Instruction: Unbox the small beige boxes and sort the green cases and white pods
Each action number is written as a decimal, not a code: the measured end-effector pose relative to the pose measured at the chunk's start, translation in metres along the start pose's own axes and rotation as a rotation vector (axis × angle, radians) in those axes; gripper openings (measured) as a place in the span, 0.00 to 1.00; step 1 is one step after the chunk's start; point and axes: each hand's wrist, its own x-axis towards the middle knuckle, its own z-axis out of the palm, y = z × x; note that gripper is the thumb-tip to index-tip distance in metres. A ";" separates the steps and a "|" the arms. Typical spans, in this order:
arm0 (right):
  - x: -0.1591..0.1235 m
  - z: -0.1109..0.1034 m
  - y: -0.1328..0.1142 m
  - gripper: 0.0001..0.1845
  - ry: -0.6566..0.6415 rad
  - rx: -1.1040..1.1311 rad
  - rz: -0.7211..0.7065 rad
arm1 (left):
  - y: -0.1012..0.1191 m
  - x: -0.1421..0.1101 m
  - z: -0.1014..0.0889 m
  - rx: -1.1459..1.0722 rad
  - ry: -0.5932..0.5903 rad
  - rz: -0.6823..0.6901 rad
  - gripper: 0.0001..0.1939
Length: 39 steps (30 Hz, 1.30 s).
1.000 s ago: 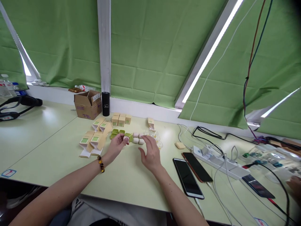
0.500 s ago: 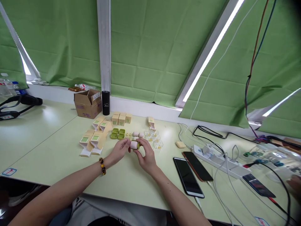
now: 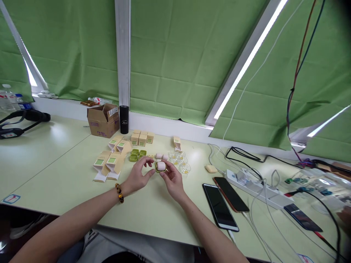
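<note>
My right hand [image 3: 174, 182] grips a small olive-green square case [image 3: 157, 170] by its right side, thumb below and fingers behind. A pale pink block with rounded edges [image 3: 161, 166] sits in the case, facing me. My left hand [image 3: 139, 174] is just left of the case, its thumb and fingers spread and holding nothing. Behind the hands are several matching green cases [image 3: 134, 157], some tiny gold-coloured pieces [image 3: 150, 156] partly hidden by my left fingers, and two more pink blocks [image 3: 159, 156]. Several clear plastic pieces [image 3: 185, 168] lie to the right of them.
Opened small cartons [image 3: 113, 163] lie left; closed ones [image 3: 142, 140] stand at the back. Nearby are a cardboard box [image 3: 102, 126] and black tumbler [image 3: 124, 120]. At right are phones [image 3: 220, 206], a power strip [image 3: 257, 188], cables and a beige piece [image 3: 211, 168].
My left hand has let go of the pink block and drawn a little left, its fingers opening. The case in my right hand has turned, and the block now faces me.
</note>
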 end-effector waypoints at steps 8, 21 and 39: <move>0.001 0.004 -0.001 0.25 -0.048 0.031 0.007 | -0.010 0.000 0.006 -0.123 -0.109 -0.065 0.19; -0.001 0.004 -0.007 0.28 0.058 -0.052 -0.078 | -0.017 0.001 0.018 -0.481 -0.095 -0.347 0.23; -0.005 0.004 -0.002 0.20 -0.035 -0.344 -0.170 | 0.003 -0.009 0.004 0.497 -0.094 0.380 0.17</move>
